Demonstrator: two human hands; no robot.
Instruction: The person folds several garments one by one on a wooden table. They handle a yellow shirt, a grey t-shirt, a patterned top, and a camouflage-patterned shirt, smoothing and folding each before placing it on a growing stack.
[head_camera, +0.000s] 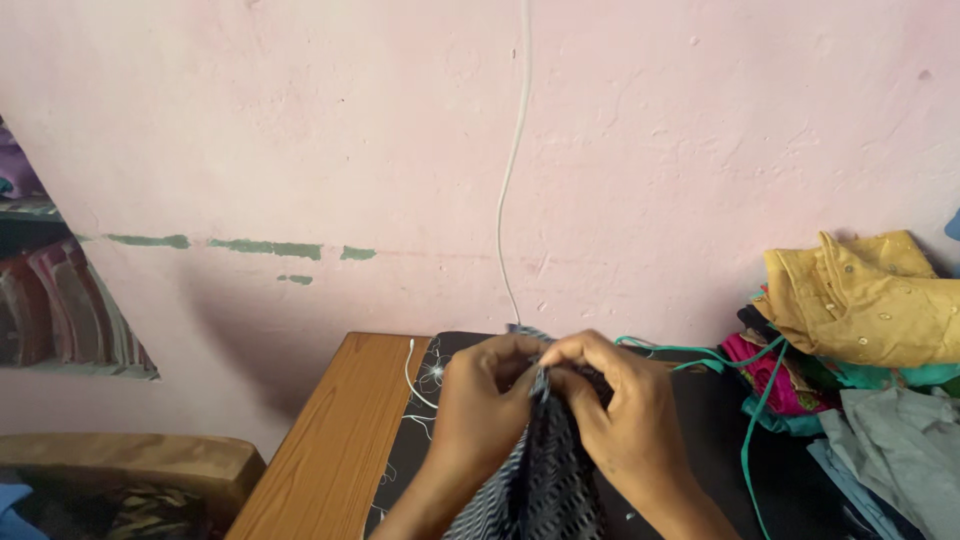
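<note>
Where the pink wall (300, 150) fills the upper view with a white cord (512, 170) running down it, a wooden table (330, 440) stands below, partly covered by a black cloth (715, 420). A pile of folded garments (870, 350) lies at the right, a yellow one on top. The dark patterned fabric (545, 480) is held up over the table's middle, between both hands. For good control, the edge is best pinched close to the working point, with the slack hanging free below. The left hand (480, 400) is closed on the fabric's upper edge, knuckles toward the camera. The right hand (625, 410) grips the same edge, fingers curled, thumb tip meeting the left hand. Both wrists angle inward.
</note>
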